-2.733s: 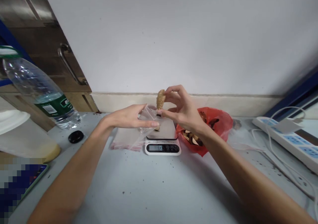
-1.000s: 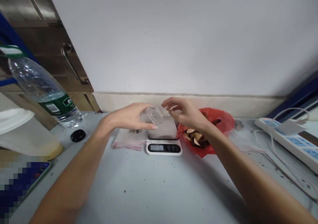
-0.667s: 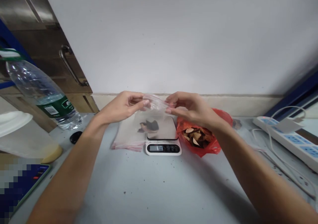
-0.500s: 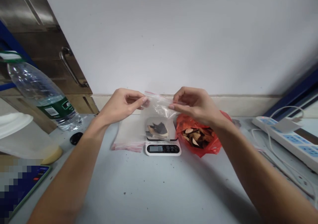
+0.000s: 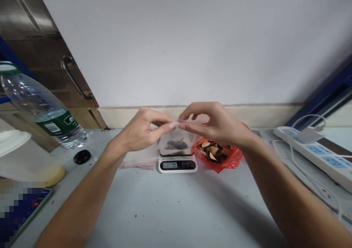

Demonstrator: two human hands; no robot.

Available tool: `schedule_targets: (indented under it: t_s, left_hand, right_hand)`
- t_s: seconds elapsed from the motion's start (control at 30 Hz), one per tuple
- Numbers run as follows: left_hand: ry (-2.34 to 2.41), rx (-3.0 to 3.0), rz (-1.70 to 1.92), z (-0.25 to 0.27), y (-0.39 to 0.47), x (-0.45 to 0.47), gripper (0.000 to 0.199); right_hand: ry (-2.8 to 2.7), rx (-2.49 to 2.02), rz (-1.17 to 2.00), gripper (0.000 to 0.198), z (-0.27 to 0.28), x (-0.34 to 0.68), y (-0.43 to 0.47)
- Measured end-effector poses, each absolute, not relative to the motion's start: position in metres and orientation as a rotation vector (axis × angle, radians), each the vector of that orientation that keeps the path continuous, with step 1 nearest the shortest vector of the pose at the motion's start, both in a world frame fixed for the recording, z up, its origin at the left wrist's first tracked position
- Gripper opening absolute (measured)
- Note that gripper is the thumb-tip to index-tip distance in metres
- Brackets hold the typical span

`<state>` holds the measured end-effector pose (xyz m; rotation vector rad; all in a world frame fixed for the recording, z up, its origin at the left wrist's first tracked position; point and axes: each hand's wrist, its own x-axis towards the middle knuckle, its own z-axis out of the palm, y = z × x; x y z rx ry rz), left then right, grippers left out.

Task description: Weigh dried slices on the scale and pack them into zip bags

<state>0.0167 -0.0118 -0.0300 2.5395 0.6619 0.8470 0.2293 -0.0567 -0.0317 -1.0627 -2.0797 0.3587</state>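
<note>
Between my two hands hangs a clear zip-lock bag (image 5: 178,135) with dark dried slices (image 5: 177,144) inside. My left hand (image 5: 151,127) pinches its top edge between thumb and fingers. Close beside it, my right hand (image 5: 209,123) pinches the same edge, the thumb and fingertips almost meeting the left ones. Below and behind the bag stands a small white digital scale (image 5: 178,166), its display reading 0.0. Whether the bag touches the scale's plate I cannot tell. Right of the scale, a red plastic bag (image 5: 228,163) lies open with dried brown slices (image 5: 213,150) in it.
Flat zip-lock bags (image 5: 137,161) lie left of the scale. Farther left are a water bottle (image 5: 55,119), a black oval object (image 5: 82,156), a lidded plastic cup (image 5: 24,160) and a phone (image 5: 30,211). At right lies a power strip (image 5: 316,152) with white cables. A wall (image 5: 176,50) rises behind.
My hands have come together along the bag's top edge, which was stretched between them before. The bag's dark contents still hang at the scale. The view has shifted slightly.
</note>
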Motion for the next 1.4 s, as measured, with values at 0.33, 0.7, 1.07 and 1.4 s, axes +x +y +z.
schedule_targets:
  t_s: [0.33, 0.7, 1.07, 1.4]
  left_hand:
    - [0.576, 2.773, 0.831, -0.03, -0.018, 0.021, 0.03]
    - [0.613, 2.995, 0.739, -0.021, -0.007, 0.003, 0.032]
    - [0.805, 2.944, 0.864, -0.005, -0.007, -0.017, 0.027]
    - [0.562, 3.112, 0.897, 0.003, -0.007, 0.051, 0.028]
  right_hand:
    - [-2.094, -0.965, 0.362, 0.019, -0.032, 0.223, -0.061]
    - [-2.083, -1.06, 0.357, 0.02, -0.036, 0.243, -0.049]
    - [-2.059, -1.285, 0.242, 0.025, -0.038, 0.301, -0.041]
    - [-2.148, -1.169, 0.527, 0.036, -0.012, 0.294, -0.066]
